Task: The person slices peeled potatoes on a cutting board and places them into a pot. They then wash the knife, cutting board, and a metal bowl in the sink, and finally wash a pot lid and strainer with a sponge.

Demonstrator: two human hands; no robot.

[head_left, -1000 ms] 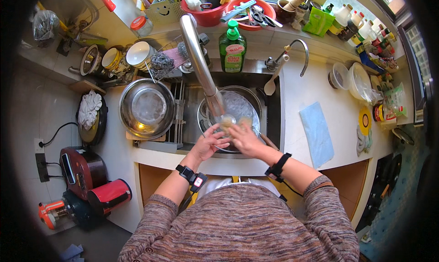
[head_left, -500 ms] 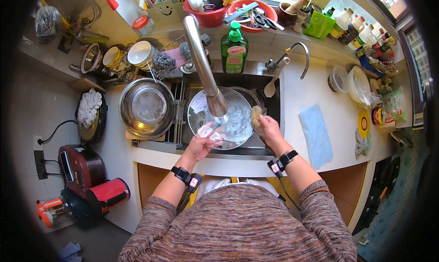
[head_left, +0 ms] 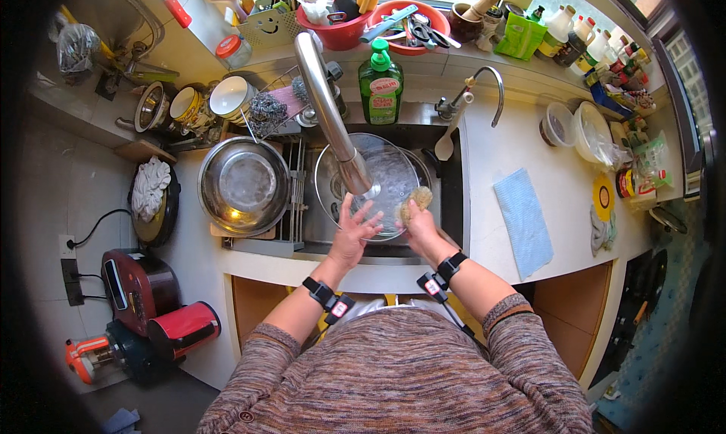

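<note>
A round glass lid with a metal rim rests in the sink, under the curved faucet. My right hand is closed round a tan loofah scrubber at the lid's near right part. My left hand has its fingers spread over the lid's near left edge; nothing is gripped in it. Whether its fingertips touch the glass I cannot tell. Part of another round vessel shows from beneath the lid on the right.
A steel basin stands left of the sink beside a drying rack. Behind the sink is a green soap bottle. A wooden spoon leans at the right rim. On the right counter lies a blue cloth.
My left hand has come off the lid's near left edge, its fingers now spread. My right hand has moved left with the loofah scrubber, over the lid. The lid lies slightly further right.
</note>
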